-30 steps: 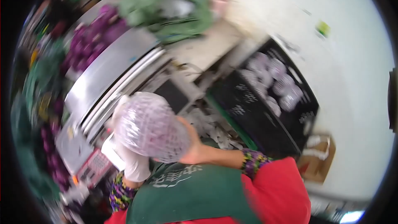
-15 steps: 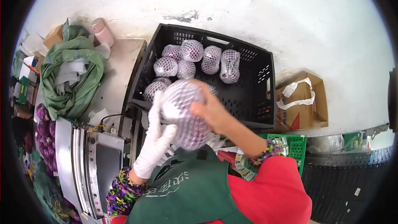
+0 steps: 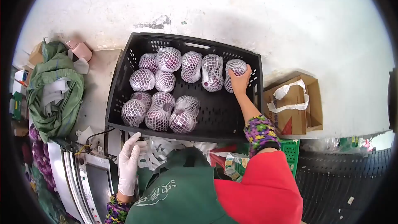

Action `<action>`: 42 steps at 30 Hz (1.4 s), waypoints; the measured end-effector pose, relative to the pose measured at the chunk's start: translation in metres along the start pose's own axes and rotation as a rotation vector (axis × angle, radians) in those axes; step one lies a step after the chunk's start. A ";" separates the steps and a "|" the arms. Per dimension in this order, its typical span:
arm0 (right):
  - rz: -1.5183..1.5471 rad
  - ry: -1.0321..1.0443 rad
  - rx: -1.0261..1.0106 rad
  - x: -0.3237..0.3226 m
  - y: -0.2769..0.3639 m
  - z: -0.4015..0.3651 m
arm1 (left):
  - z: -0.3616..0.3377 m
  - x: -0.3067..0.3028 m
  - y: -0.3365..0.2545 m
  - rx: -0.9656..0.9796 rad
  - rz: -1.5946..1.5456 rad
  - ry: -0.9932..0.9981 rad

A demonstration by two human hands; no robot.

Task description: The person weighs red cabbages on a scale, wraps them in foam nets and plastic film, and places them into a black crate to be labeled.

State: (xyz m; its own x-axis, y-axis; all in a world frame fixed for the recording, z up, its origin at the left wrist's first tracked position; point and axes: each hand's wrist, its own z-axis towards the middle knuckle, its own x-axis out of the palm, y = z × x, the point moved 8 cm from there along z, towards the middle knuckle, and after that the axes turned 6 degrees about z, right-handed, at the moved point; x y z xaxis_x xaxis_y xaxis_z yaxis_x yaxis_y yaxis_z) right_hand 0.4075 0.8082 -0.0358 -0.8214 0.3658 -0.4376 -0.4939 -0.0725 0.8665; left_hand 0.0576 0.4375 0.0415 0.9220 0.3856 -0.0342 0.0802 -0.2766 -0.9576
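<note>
My bare right hand [image 3: 240,79] is closed around a net-wrapped pack of purple onions [image 3: 235,65] at the far right inside the black crate [image 3: 226,136]. The pack stands on the crate floor, beside another netted pack [image 3: 212,72]. My left hand [image 3: 129,161], in a white glove, hovers by the crate's front left edge with fingers apart and nothing in them. Several more packs in white foam netting, such as a two-lobed one [image 3: 160,111] and another [image 3: 184,114], fill the left and middle of the crate.
A green sack [image 3: 54,95] and a pink bottle [image 3: 79,49] are on the left counter. A sealing machine [image 3: 93,182] stands at lower left. To the right is a cardboard box [image 3: 292,114] with white strips; a green basket [image 3: 290,153] sits below the crate.
My right hand has carried the netted pack from in front of my chest into the crate's right side. My left hand has let go and moved down and left.
</note>
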 end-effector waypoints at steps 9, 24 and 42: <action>-0.678 0.046 -0.207 0.005 0.046 -0.017 | -0.045 -0.047 0.032 -0.190 -0.055 -0.165; 0.415 0.825 -0.838 0.158 0.401 -0.366 | -0.325 -0.233 0.087 0.134 -0.295 -1.036; 0.232 1.017 -1.594 0.145 0.535 -0.700 | -0.769 -0.669 0.350 -1.387 1.182 -1.716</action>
State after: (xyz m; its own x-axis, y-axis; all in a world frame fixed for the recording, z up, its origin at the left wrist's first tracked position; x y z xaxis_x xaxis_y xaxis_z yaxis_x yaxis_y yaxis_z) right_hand -0.1748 0.1731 0.1961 -0.4408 -0.3388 -0.8312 0.3563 -0.9160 0.1844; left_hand -0.2394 -0.5942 -0.0505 -0.1286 -0.4190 -0.8988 0.7220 -0.6609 0.2048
